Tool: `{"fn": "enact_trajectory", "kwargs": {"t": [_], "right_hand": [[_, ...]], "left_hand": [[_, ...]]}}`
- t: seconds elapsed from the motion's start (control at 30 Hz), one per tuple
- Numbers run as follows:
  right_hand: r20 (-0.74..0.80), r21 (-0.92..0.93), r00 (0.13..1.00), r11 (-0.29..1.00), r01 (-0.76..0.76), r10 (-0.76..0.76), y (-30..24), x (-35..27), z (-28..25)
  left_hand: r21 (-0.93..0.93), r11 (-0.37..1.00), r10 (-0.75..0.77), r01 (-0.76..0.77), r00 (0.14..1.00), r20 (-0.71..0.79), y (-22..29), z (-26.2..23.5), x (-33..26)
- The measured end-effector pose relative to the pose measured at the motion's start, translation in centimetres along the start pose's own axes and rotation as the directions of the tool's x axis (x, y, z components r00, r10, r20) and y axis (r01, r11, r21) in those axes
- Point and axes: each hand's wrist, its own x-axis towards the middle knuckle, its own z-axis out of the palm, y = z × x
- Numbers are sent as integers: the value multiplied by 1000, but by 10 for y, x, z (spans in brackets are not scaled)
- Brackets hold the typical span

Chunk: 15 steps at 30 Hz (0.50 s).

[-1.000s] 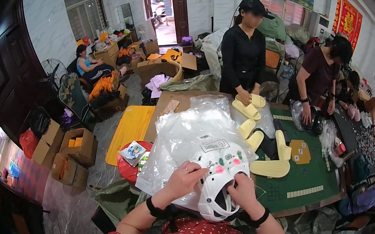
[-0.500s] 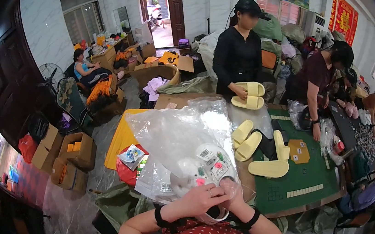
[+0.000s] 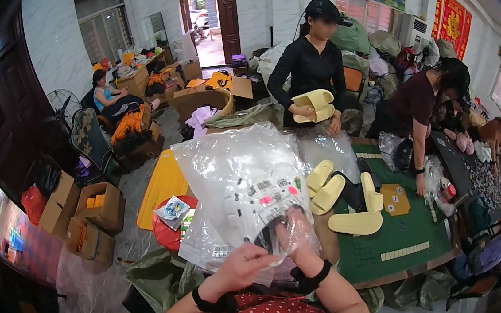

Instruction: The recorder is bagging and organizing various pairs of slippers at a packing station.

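A pair of white clogs [image 3: 257, 205] with pink and dark charms lies inside a large clear plastic bag [image 3: 214, 152] on the table in front of me. My right hand [image 3: 295, 234] is in the bag's mouth, fingers curled at the dark opening of the clogs and gripping them. With its fingers pinched together, my left hand [image 3: 245, 263] holds the near edge of the bag. Both wrists wear black bands. Other clear bags lie stacked beneath.
Yellow slides [image 3: 355, 223] lie on a green mat [image 3: 399, 260] to the right. Across the table a person holds another yellow pair [image 3: 315, 106]. A red round object [image 3: 168, 240] and small packets [image 3: 173, 211] sit left. Open cartons [image 3: 100, 207] stand on the floor.
My hands have moved apart: the left went left with the bag's edge, the right reached farther into the bag. The clogs have shifted and turned. The person opposite has tilted the yellow slides.
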Motion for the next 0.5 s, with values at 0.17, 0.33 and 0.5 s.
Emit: {"fn": "enact_trajectory", "kwargs": {"t": [0.17,0.33,0.5], "right_hand": [[18,-88,997,993,75,-74,-21,11,34],[23,-26,996,996,82,-82,-17,7,55],[353,76,935,997,-9,-19,-23,17,55]], "left_hand": [[61,951,-285,303,936,-206,-42,-18,-24],[255,824,-386,506,830,-402,-46,-8,-39],[-444,635,-757,632,622,-198,-95,12,-73]]}}
